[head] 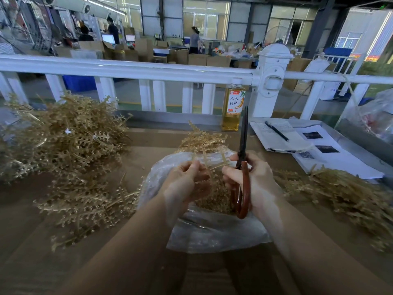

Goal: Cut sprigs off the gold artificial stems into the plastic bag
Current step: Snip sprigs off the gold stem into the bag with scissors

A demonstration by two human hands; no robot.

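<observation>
My left hand pinches a gold artificial stem whose branched top fans out above the clear plastic bag. My right hand grips red-handled scissors, their dark blades closed and pointing straight up beside the stem. Both hands hover over the bag's open mouth, where cut gold sprigs lie inside. The bag sits at the front middle of the brown table.
A big heap of gold stems fills the left, with loose ones nearer me. Another gold pile lies right. A bottle of yellow drink, a notebook with pen and papers stand behind. A white railing borders the table.
</observation>
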